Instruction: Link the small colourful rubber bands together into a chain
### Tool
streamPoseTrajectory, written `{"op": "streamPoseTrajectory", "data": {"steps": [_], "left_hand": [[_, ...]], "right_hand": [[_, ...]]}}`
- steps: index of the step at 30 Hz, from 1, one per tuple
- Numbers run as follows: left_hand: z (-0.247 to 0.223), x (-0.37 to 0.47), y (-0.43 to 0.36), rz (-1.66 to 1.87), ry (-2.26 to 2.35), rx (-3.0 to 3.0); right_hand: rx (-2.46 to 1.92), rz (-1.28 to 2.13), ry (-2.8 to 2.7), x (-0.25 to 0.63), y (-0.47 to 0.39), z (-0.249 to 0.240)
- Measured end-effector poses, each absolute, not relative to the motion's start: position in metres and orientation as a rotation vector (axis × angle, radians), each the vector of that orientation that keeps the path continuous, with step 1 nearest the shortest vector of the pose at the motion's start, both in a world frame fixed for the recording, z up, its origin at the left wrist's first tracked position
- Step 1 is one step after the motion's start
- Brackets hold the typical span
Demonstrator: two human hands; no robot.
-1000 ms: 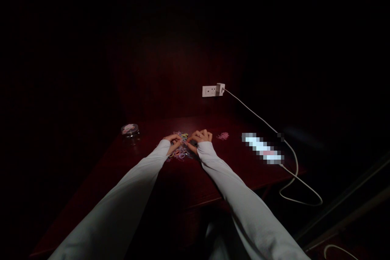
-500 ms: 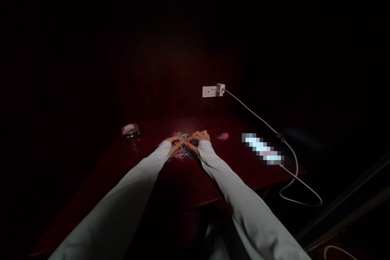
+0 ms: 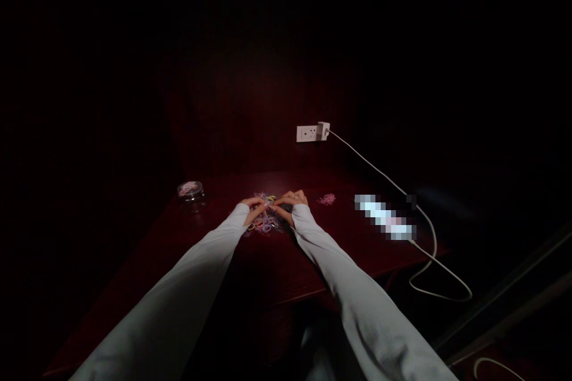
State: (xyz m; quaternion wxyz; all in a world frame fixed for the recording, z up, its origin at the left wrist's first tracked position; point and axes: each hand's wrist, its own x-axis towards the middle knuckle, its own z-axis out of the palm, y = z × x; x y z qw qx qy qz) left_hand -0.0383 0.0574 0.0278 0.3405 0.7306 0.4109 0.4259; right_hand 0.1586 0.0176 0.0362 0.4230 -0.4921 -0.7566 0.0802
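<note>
A loose pile of thin coloured loops (image 3: 264,226), mostly purple and pink with some yellow, lies on the dark red table (image 3: 268,268). Above the pile, my left hand (image 3: 254,208) and my right hand (image 3: 290,202) meet with fingertips pinched close together. Whatever is between the fingertips is too small to make out. A smaller heap of pink loops (image 3: 327,199) sits to the right of my right hand.
A clear round jar (image 3: 191,193) with a lid stands at the left. On the right lies a bright, pixelated device (image 3: 384,217), with a white cable (image 3: 373,166) running to a charger in the wall socket (image 3: 306,133). The surroundings are very dark.
My left hand's fingers have shifted slightly, and more of the loops below the hands show. The pink heap has stayed where it was.
</note>
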Motion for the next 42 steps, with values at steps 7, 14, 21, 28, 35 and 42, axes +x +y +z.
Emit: {"op": "streamPoseTrajectory", "data": {"steps": [7,14,21,28,35,42], "left_hand": [[0.029,-0.039,0.058,1.145,1.039,1.871],[0.028,-0.041,0.062,1.236,1.045,1.836],[0.026,-0.041,0.064,1.289,1.081,1.821],[0.024,-0.040,0.061,1.238,1.083,1.867],[0.018,-0.039,0.065,1.281,1.115,1.964],[0.015,-0.039,0.064,1.274,1.109,1.975]], "right_hand": [[-1.252,0.205,-1.900,0.161,0.018,0.037],[-1.242,0.207,-1.877,0.163,0.019,0.034],[-1.210,0.172,-1.878,0.165,0.016,0.035],[-1.191,0.222,-1.876,0.164,0.023,0.031],[-1.187,0.193,-1.901,0.168,0.028,0.027],[-1.229,0.197,-1.892,0.167,0.028,0.027]]}}
